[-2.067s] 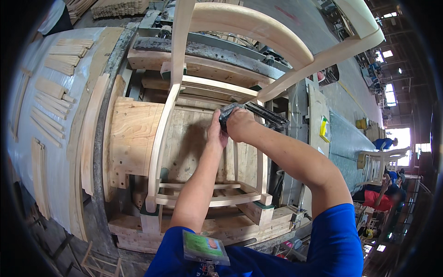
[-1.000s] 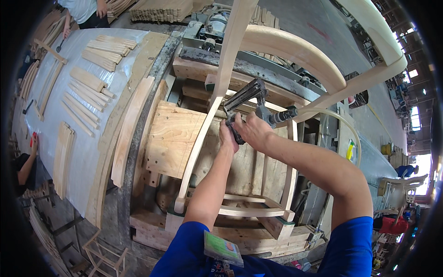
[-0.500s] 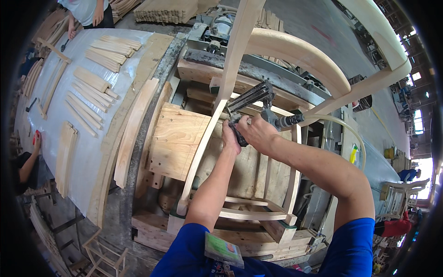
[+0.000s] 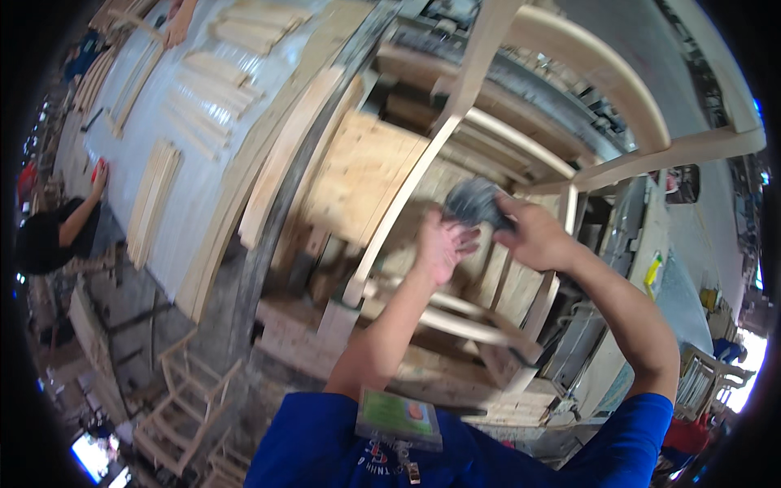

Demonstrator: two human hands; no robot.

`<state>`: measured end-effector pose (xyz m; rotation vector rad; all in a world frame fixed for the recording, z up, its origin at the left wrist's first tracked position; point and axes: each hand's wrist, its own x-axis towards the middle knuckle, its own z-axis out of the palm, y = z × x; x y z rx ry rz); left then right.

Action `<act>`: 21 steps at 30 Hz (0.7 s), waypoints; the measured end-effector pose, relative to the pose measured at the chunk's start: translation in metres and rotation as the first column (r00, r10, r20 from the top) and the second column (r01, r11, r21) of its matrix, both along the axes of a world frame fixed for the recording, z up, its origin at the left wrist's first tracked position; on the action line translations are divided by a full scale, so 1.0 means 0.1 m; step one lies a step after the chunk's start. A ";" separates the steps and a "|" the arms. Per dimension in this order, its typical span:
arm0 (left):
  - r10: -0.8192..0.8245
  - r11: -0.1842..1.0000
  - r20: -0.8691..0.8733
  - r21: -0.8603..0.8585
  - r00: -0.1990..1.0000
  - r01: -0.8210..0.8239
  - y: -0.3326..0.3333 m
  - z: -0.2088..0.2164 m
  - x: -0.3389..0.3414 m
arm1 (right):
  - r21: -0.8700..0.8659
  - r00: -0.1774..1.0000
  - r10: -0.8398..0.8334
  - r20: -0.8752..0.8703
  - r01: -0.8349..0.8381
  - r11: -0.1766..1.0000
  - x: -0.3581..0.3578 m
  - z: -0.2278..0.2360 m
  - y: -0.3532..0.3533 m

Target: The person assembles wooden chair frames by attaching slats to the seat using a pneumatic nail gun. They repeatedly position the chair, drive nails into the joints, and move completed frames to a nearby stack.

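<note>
My right hand (image 4: 537, 236) is curled around a dark tool (image 4: 474, 202), which sits blurred over the inside of a wooden chair frame (image 4: 482, 65), roughly midway between its 2 long sides. My left hand (image 4: 442, 250) is open, the palm turned up and the fingers loosely spread, with nothing in its grip; its fingertips are just below the tool, and the blur is too strong for me to tell whether they touch it.

The frame's curved rail (image 4: 598, 49) arches across the top right, well beyond my hands. A lower rail (image 4: 460, 323) crosses nearer to me, past my left forearm. Beside the frame's left side lies a plywood board (image 4: 366, 175) with small dark holes, and thick timber blocks (image 4: 297, 329) sit around the frame's near end.

To my left is a table (image 4: 122, 159) covered in clear plastic, with several groups of pale wooden slats (image 4: 153, 203) laid on it. At its left edge a co-worker's hand (image 4: 99, 175) is near something red; another co-worker's hand (image 4: 176, 31) reaches in at the far end. On the floor at lower left stands a slim wooden frame (image 4: 183, 407). A badge (image 4: 399, 419) hangs on my blue shirt (image 4: 325, 439).
</note>
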<state>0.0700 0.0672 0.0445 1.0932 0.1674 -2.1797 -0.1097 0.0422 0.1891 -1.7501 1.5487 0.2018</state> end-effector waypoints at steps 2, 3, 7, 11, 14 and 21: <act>-0.288 0.947 0.235 -0.074 0.929 0.312 0.55 0.15 0.11 | 0.533 0.656 -0.671 0.345 0.451 0.716 0.08 -0.07 0.15; -0.391 0.904 0.187 -0.107 0.901 0.414 0.78 0.23 0.23 | 0.739 0.335 -0.872 0.356 0.470 0.482 0.08 -0.11 0.27; 0.132 0.991 -0.072 0.038 0.989 -0.129 1.28 0.61 0.54 | 0.998 -0.370 -0.928 -0.052 0.004 -0.058 0.37 -0.64 0.72; 0.088 0.995 0.180 0.032 0.980 -0.096 1.32 0.59 0.89 | 0.962 -0.394 -0.895 -0.211 -0.245 -0.119 0.69 -1.08 0.84; 0.121 0.991 0.223 0.036 0.967 -0.132 1.32 0.58 0.95 | 0.958 -0.354 -0.908 -0.223 -0.253 -0.137 0.78 -1.21 0.81; 0.081 0.990 0.273 0.087 0.959 -0.109 1.26 0.77 0.89 | 0.943 -0.344 -0.905 -0.250 -0.298 -0.147 0.73 -1.21 0.85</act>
